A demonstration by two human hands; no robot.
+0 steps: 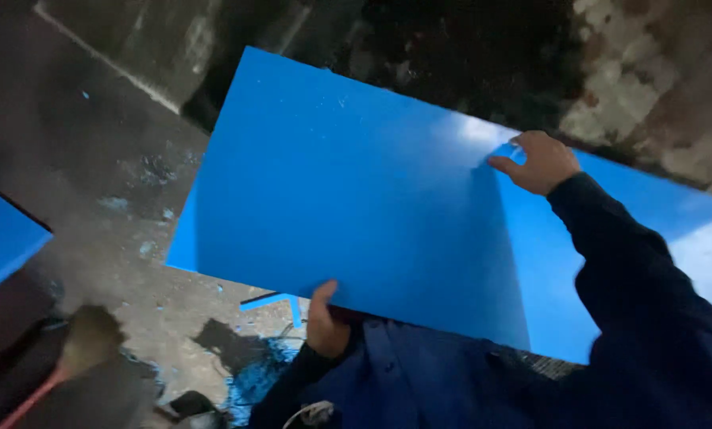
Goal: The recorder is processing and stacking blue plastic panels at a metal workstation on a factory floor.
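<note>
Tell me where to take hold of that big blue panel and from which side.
Probably by its two long edges, from opposite sides. The blue panel is wide, flat and smooth, with no handle. The left hand already clasps the near edge from below; the right hand rests flat near the far edge.

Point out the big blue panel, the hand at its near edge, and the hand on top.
blue panel (348, 191), head view, middle of its face.
left hand (326, 322), head view, knuckles at near edge.
right hand (540, 163), head view, back of hand.
</note>
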